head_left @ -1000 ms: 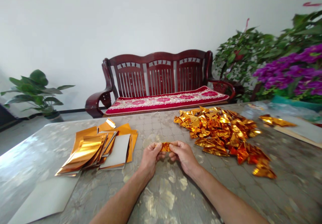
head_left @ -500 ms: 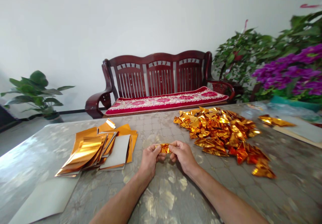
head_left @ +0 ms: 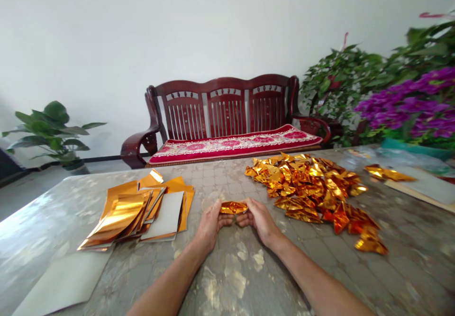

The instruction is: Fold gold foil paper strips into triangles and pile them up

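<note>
A folded gold foil paper ingot [head_left: 233,207] is held level above the table, pointed toward both sides. My left hand [head_left: 210,223] grips its left end, with the fingers curled beneath. At its right end my right hand [head_left: 261,221] holds it in the same way, fingers curled under. To the left lies a stack of gold foil paper sheets [head_left: 128,207], some with the pale backing up. On the right is a heap of folded gold foil ingots [head_left: 305,178], a few more orange than the others.
The patterned table [head_left: 227,278] also bears a pale sheet [head_left: 67,278] at front left. At the right stand purple flowers [head_left: 412,103] near clear plastic and a pale board [head_left: 426,188]. Behind the table is a wooden bench [head_left: 223,103]; a potted plant [head_left: 57,131] is at left.
The ingot now shows wider and longer between my hands. My thumbs have moved from its middle outward to its ends, and my hands are slightly farther apart.
</note>
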`<state>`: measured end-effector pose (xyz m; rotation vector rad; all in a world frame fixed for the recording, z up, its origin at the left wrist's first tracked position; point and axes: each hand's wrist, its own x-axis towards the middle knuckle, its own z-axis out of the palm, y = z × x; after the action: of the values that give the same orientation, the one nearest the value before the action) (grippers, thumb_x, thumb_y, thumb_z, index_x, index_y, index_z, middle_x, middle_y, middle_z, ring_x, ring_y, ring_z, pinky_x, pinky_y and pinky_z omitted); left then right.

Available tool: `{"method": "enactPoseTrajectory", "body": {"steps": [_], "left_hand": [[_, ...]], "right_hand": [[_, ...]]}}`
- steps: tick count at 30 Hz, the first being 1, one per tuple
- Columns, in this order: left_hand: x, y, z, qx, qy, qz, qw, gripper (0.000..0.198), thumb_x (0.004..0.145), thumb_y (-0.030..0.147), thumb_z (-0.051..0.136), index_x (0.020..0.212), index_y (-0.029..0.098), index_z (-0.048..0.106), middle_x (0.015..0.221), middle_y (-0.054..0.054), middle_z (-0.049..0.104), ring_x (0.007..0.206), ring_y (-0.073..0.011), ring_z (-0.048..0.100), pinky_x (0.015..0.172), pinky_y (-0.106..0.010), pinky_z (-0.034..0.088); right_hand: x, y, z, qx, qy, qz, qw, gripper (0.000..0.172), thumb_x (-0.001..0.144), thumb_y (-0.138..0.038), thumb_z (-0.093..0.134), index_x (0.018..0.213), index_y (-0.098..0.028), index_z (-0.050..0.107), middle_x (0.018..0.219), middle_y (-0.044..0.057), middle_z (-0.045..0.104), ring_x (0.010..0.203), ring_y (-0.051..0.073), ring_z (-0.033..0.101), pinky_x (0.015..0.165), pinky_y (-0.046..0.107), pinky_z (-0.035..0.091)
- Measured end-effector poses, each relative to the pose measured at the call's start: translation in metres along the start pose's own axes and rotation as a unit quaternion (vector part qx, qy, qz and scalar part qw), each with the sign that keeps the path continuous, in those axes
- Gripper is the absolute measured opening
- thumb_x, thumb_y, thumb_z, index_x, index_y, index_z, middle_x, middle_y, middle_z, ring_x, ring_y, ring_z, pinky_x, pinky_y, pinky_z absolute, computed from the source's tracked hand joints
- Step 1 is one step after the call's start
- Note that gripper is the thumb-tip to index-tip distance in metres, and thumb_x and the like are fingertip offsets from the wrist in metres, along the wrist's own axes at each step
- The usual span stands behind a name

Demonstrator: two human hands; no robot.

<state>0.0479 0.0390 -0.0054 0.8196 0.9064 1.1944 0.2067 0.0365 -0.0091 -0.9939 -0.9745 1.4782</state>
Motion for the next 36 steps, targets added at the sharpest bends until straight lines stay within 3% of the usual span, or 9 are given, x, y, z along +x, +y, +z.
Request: {"method": "enactPoseTrajectory", "body": {"steps": [4,10,14,20,24,36], "left_hand": [[0.003,-0.001,-0.002,-0.012,0.009,-0.013,1.0,0.051,0.081,0.058,0.063,0.091,0.009,0.068,0.078,-0.013,0.074,0.063,-0.017,0.069,0.06,-0.025,0.055],[0.003,-0.001,-0.004,-0.015,-0.006,-0.008,1.0,0.056,0.078,0.062,0.064,0.096,0.009,0.067,0.077,-0.012,0.073,0.064,-0.0178,0.07,0.058,-0.024,0.054],[0.001,0.001,-0.003,0.003,-0.013,0.003,1.0,0.049,0.073,0.054,0.073,0.096,0.011,0.066,0.083,-0.01,0.073,0.064,-0.0163,0.069,0.055,-0.023,0.053],[0.003,-0.002,0.001,0.042,0.016,0.001,0.999,0.03,0.07,0.036,0.076,0.086,0.012,0.066,0.066,-0.003,0.069,0.052,-0.0094,0.061,0.05,-0.018,0.049],[0.005,-0.006,0.002,0.066,0.036,0.003,0.997,0.031,0.069,0.032,0.076,0.088,0.011,0.066,0.059,-0.002,0.068,0.044,-0.0076,0.057,0.047,-0.017,0.047],[0.003,-0.004,0.006,0.095,0.051,0.017,0.994,0.039,0.064,0.045,0.08,0.076,0.01,0.066,0.054,-0.001,0.066,0.042,-0.0067,0.054,0.044,-0.016,0.045]], "right_hand": [[0.001,0.001,-0.003,0.009,0.004,0.001,1.0,0.047,0.083,-0.06,0.062,0.095,-0.015,0.069,0.082,0.008,0.073,0.059,0.013,0.066,0.054,0.023,0.054],[0.003,0.002,-0.005,0.012,0.004,0.006,1.0,0.045,0.08,-0.058,0.065,0.091,-0.014,0.07,0.078,0.007,0.072,0.058,0.013,0.066,0.053,0.023,0.054],[0.001,0.0,-0.005,-0.004,0.002,0.004,1.0,0.039,0.077,-0.052,0.069,0.088,-0.015,0.069,0.078,0.005,0.071,0.06,0.013,0.066,0.054,0.023,0.054],[-0.003,-0.003,0.0,-0.043,0.024,-0.006,0.999,0.031,0.07,-0.041,0.073,0.087,-0.016,0.064,0.074,0.002,0.07,0.058,0.012,0.063,0.053,0.023,0.052],[-0.002,0.0,0.002,-0.059,0.035,-0.013,0.998,0.029,0.072,-0.042,0.068,0.085,-0.017,0.06,0.066,0.0,0.068,0.055,0.012,0.062,0.052,0.023,0.051],[-0.005,0.001,0.006,-0.076,0.02,0.005,0.997,0.033,0.07,-0.043,0.068,0.085,-0.015,0.06,0.058,0.0,0.066,0.051,0.012,0.061,0.051,0.024,0.049]]}}
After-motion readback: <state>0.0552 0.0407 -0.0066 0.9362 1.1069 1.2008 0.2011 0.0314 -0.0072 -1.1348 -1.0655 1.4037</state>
